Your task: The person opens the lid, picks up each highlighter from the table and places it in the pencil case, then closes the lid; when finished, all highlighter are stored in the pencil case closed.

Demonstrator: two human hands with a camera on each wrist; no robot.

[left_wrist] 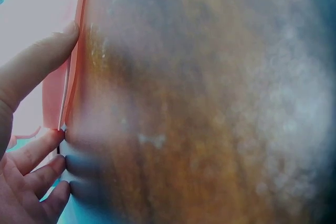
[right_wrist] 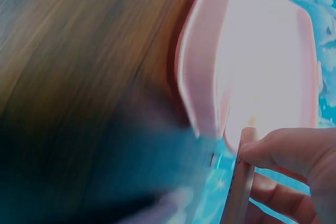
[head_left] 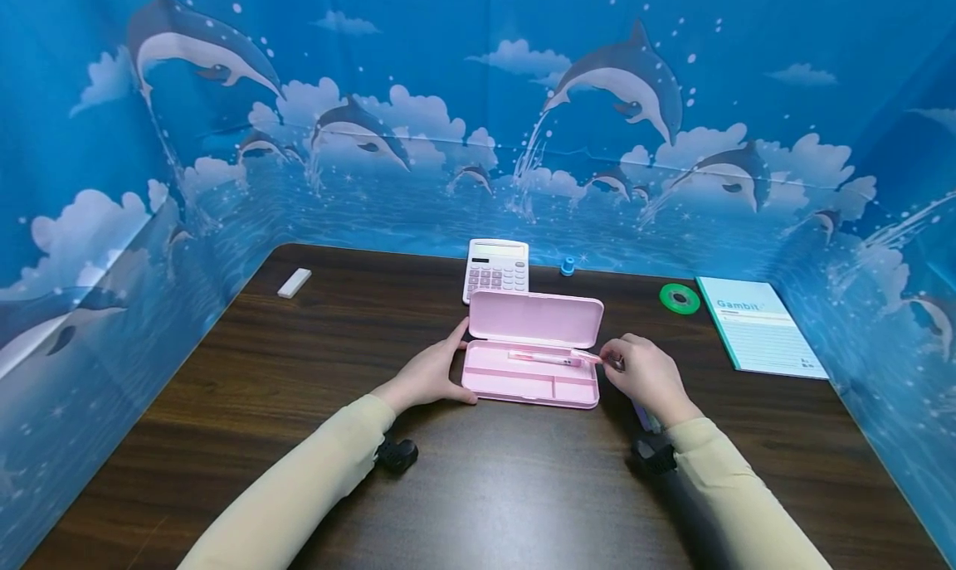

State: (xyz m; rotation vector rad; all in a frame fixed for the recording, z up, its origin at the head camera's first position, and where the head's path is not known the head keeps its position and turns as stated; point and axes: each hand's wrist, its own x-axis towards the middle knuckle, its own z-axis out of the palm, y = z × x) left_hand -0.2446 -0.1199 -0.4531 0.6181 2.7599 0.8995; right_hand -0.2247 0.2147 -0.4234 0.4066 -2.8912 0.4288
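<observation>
A pink pencil case [head_left: 532, 379] lies open at the middle of the dark wooden table [head_left: 314, 362], its lid [head_left: 534, 318] standing up behind the tray. My left hand [head_left: 461, 362] holds the case's left end, thumb on the lid's edge and fingers along the tray's front. In the left wrist view the thumb [left_wrist: 37, 66] and fingertips [left_wrist: 37, 150] touch the case's edge [left_wrist: 73, 82]. My right hand [head_left: 608, 361] pinches the right end of a pink pen [head_left: 548, 358] that lies across the tray. The right wrist view shows the pen [right_wrist: 240, 187] between the right hand's fingers [right_wrist: 286, 150], beside the case [right_wrist: 210, 77].
Behind the case stand a white calculator [head_left: 496, 269] and a small blue object [head_left: 568, 265]. A green tape roll [head_left: 680, 299] and a notepad [head_left: 758, 325] lie at the right, a white eraser [head_left: 294, 282] at the far left. Blue dolphin-printed walls [head_left: 478, 138] enclose the table.
</observation>
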